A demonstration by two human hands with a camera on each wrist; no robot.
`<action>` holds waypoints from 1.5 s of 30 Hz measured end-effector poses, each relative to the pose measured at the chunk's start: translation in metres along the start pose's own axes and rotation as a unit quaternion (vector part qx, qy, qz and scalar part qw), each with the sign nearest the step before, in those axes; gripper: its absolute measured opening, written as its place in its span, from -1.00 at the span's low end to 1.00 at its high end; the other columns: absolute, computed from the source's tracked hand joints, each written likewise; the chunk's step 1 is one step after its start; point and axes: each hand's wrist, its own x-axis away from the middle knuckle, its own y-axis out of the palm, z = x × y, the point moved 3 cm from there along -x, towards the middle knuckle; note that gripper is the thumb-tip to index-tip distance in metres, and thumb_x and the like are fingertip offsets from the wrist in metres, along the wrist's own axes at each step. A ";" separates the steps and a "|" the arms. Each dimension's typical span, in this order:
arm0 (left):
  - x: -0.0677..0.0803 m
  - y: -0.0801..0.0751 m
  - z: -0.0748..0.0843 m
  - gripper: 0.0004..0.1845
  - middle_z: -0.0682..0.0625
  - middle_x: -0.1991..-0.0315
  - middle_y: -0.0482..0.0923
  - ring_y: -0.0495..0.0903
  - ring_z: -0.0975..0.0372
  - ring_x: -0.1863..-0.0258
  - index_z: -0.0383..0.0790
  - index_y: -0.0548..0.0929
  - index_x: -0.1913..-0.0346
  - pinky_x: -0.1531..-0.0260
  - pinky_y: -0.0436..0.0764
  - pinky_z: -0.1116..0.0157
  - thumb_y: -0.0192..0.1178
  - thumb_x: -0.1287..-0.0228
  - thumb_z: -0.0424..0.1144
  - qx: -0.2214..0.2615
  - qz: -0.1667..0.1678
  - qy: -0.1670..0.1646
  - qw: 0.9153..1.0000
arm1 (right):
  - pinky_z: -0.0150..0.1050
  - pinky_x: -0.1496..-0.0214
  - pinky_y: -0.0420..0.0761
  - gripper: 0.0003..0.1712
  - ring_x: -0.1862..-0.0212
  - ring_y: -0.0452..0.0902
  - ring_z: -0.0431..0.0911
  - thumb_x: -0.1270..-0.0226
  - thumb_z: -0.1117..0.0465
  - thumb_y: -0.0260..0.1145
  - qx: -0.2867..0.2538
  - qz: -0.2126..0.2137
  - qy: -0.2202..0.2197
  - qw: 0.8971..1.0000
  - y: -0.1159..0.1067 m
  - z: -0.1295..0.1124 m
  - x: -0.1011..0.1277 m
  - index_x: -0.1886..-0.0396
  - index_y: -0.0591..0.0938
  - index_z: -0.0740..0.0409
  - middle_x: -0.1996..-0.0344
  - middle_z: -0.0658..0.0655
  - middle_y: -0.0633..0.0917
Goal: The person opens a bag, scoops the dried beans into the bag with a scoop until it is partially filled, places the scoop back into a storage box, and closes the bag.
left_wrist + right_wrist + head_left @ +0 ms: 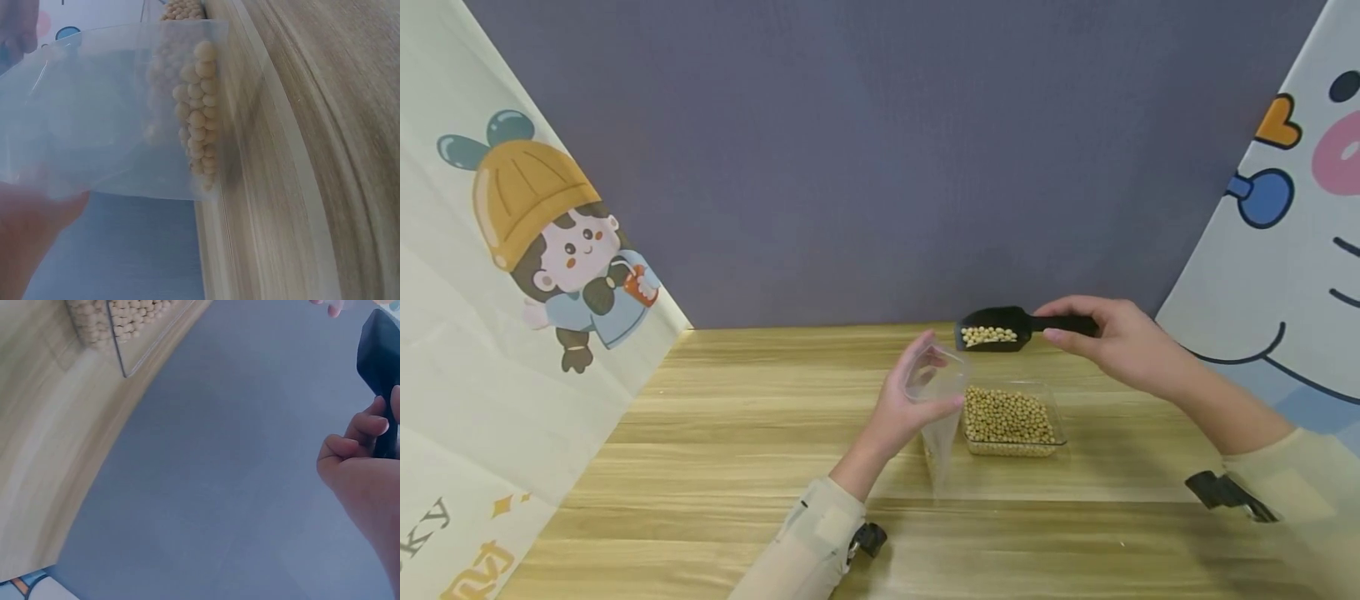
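A clear plastic bag [938, 400] stands upright on the wooden table [737, 433], its mouth held open by my left hand [904, 408]. In the left wrist view the bag [119, 112] fills the frame, with soybeans [197, 119] seen through it. My right hand [1101, 333] grips the handle of a black scoop [1000, 327] loaded with soybeans, raised above and just right of the bag's mouth. In the right wrist view my fingers [353, 440] curl round the scoop handle [381, 369]. Below the scoop sits a clear tray [1011, 419] of soybeans.
A grey-purple backdrop [887, 158] closes the back of the table. Cartoon-printed cloth panels stand at the left [512, 292] and the right [1285, 208]. The clear tray [119, 322] shows at the top left of the right wrist view.
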 end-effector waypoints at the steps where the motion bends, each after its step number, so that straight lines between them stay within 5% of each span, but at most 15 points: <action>1: 0.000 0.001 0.000 0.20 -0.29 -0.43 0.44 0.44 -0.05 -0.44 -0.19 0.13 -0.69 -0.65 0.31 -0.12 0.62 -0.09 0.03 -0.005 -0.004 0.000 1.000 | -0.23 0.51 0.33 -0.56 0.59 0.14 -0.20 -0.62 -0.05 0.28 0.003 -0.002 -0.003 1.000 0.000 -0.002 -0.001 -0.36 0.64 -0.03 -0.07 0.21 0.70; 6: -0.001 0.003 0.001 0.24 -0.17 -0.41 0.44 0.43 0.02 -0.45 -0.19 0.08 -0.71 -0.67 0.30 -0.03 0.64 -0.07 -0.02 -0.028 -0.020 -0.005 0.999 | -0.27 0.49 0.41 -0.60 0.57 0.25 -0.22 -0.59 0.03 0.33 0.006 -0.010 -0.027 1.000 0.002 -0.011 -0.003 -0.32 0.66 -0.03 0.06 0.16 0.72; 13: -0.001 0.002 0.004 0.28 -0.15 -0.40 0.41 0.41 0.07 -0.43 -0.14 0.05 -0.72 -0.67 0.28 -0.07 0.65 -0.03 -0.02 -0.050 -0.027 -0.001 0.998 | -0.35 0.23 0.54 -0.71 0.19 0.54 -0.18 -0.56 0.07 0.37 0.024 -0.012 -0.055 0.998 0.000 -0.020 -0.005 -0.18 0.72 -0.06 -0.03 0.06 0.78; 18: -0.003 0.002 0.005 0.29 -0.18 -0.41 0.40 0.38 -0.05 -0.46 -0.17 0.03 -0.72 -0.68 0.25 -0.13 0.65 -0.03 -0.07 -0.060 -0.035 0.008 0.998 | -0.34 0.31 0.48 -0.73 0.28 0.50 -0.19 -0.56 0.09 0.36 0.022 -0.023 -0.057 0.998 -0.002 -0.024 -0.004 -0.17 0.72 -0.04 0.03 0.05 0.77; 35: -0.003 0.004 0.006 0.27 -0.16 -0.44 0.39 0.37 -0.01 -0.48 -0.22 0.01 -0.72 -0.68 0.26 -0.07 0.60 -0.01 -0.26 -0.079 -0.035 -0.008 0.996 | -0.31 0.42 0.43 -0.74 0.40 0.43 -0.20 -0.54 0.13 0.39 0.024 -0.039 -0.071 0.996 -0.005 -0.026 -0.001 -0.14 0.73 -0.01 0.06 0.07 0.78; 45: -0.002 0.002 0.003 0.27 -0.18 -0.40 0.43 0.40 0.01 -0.45 -0.11 0.09 -0.71 -0.66 0.27 -0.15 0.65 -0.03 0.08 -0.072 -0.031 0.019 0.997 | -0.31 0.42 0.43 -0.72 0.38 0.45 -0.20 -0.53 0.10 0.39 0.035 -0.034 -0.060 0.997 -0.012 -0.027 0.000 -0.16 0.73 -0.05 0.08 0.05 0.78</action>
